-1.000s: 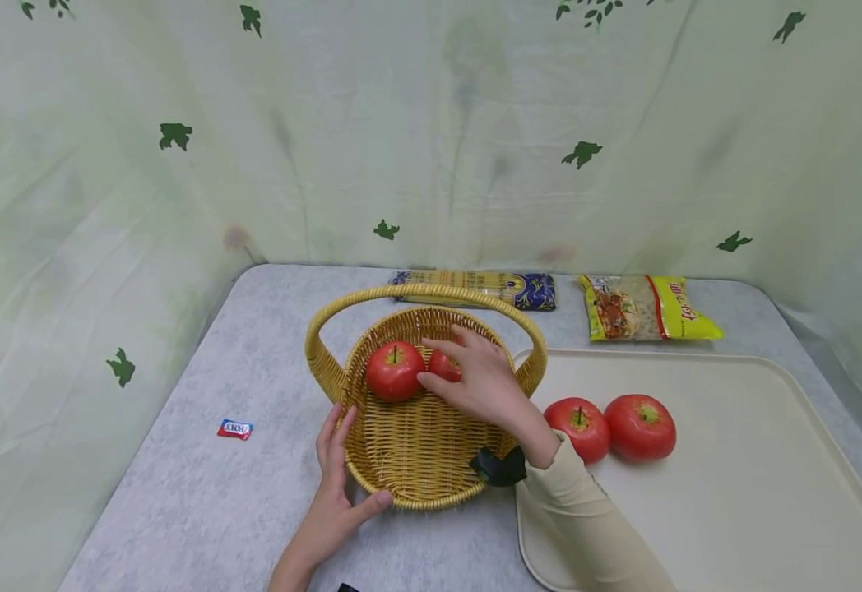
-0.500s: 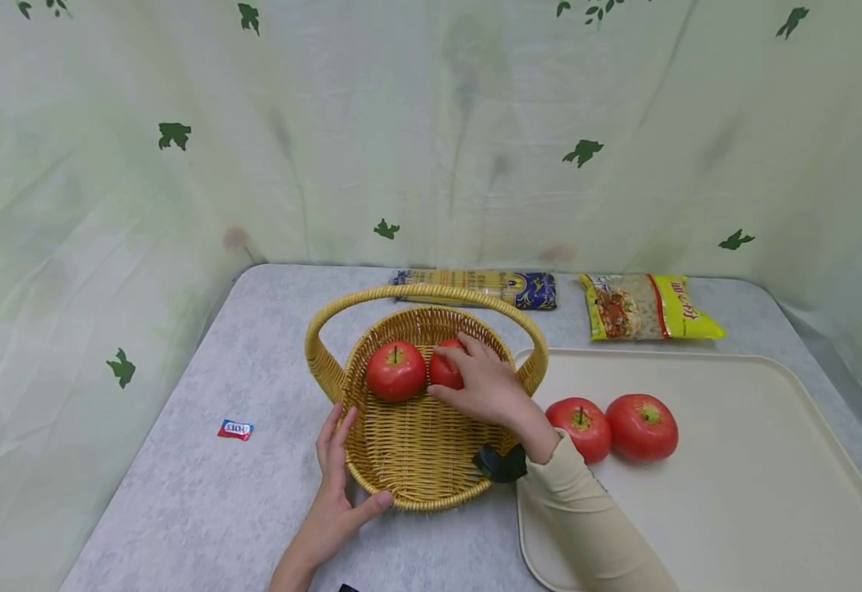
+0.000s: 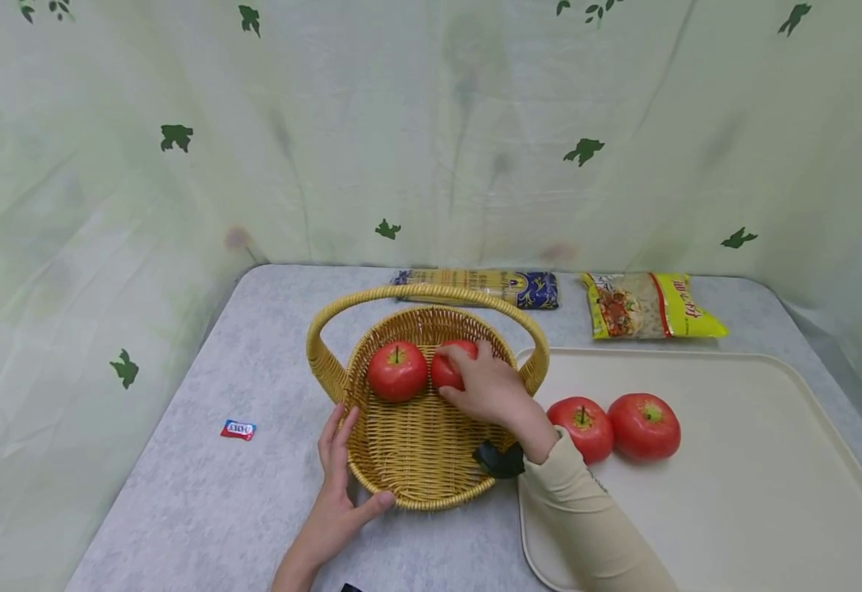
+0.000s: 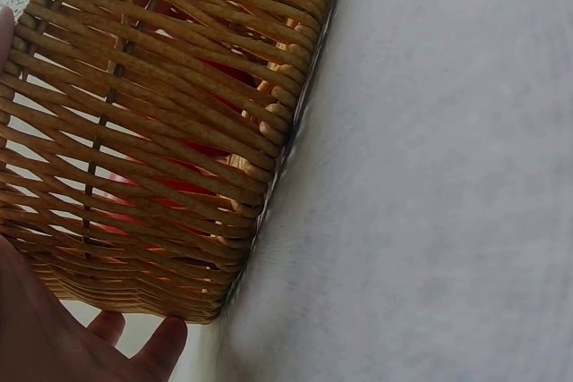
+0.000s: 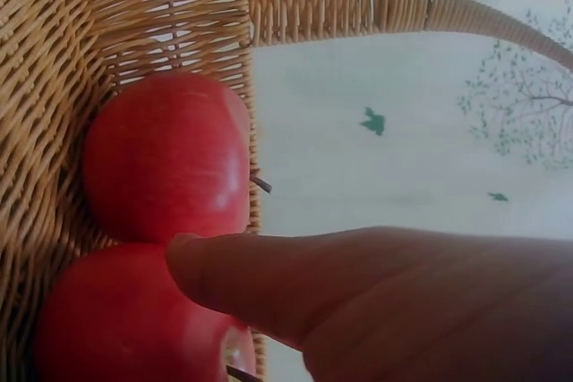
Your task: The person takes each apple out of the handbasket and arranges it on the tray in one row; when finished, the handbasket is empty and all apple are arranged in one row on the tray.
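A wicker basket (image 3: 424,460) with an arched handle stands on the table, two red apples inside it. One apple (image 3: 397,372) lies on the left of the basket. Beside it my right hand (image 3: 493,390) holds the other apple (image 3: 446,372), fingers over its far side and thumb on the near side. In the right wrist view the thumb (image 5: 260,279) lies across this apple (image 5: 116,310), and the two apples touch. My left hand (image 3: 335,493) holds the basket's left rim, fingers at the side and thumb at the front; the left wrist view shows fingertips (image 4: 164,346) against the wickerwork.
A beige tray (image 3: 742,493) at right bears two more red apples (image 3: 644,426), (image 3: 582,429), partly behind the right forearm. A noodle packet (image 3: 483,288) and a yellow food bag (image 3: 646,306) lie along the back. A small red-and-blue wrapped packet (image 3: 238,429) lies at left.
My right hand has come down and drawn slightly right, its fingers closing around the right apple in the basket. The left hand and the basket stay in place.
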`<state>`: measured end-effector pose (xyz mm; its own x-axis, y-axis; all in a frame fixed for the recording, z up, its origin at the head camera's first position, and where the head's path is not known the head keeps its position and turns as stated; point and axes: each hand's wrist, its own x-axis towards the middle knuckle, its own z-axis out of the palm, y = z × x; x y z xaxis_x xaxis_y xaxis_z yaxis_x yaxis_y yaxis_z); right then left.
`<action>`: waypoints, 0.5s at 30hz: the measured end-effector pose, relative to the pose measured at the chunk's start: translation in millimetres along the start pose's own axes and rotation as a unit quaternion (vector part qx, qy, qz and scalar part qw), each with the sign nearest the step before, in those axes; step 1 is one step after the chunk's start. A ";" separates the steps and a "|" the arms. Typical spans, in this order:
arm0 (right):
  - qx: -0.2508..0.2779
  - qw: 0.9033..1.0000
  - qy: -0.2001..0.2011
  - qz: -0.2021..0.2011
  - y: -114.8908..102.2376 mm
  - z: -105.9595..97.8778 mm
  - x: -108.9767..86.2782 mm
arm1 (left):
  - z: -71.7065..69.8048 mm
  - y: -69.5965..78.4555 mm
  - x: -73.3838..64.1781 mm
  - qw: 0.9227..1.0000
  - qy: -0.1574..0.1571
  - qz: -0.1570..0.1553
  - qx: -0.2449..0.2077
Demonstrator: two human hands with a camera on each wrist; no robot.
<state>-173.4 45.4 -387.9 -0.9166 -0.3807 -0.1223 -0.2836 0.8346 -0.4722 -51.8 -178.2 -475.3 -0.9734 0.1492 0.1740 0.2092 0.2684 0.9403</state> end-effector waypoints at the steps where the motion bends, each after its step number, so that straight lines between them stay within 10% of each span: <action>1: -0.004 1.000 -0.001 0.000 0.1 -0.2 -0.2 | 0.0 -0.2 0.0 1.000 0.000 0.001 0.000; 15: -0.033 0.999 -0.020 -0.014 -4.7 -3.8 -10.8 | -0.2 -0.1 0.4 1.000 -0.007 0.006 -0.001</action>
<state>-163.2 47.2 -381.0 -0.8966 -0.4188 -0.1442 -0.3287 0.8473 -0.4172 -52.2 -178.4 -475.2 -0.9697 0.1648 0.1805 0.2197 0.2645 0.9390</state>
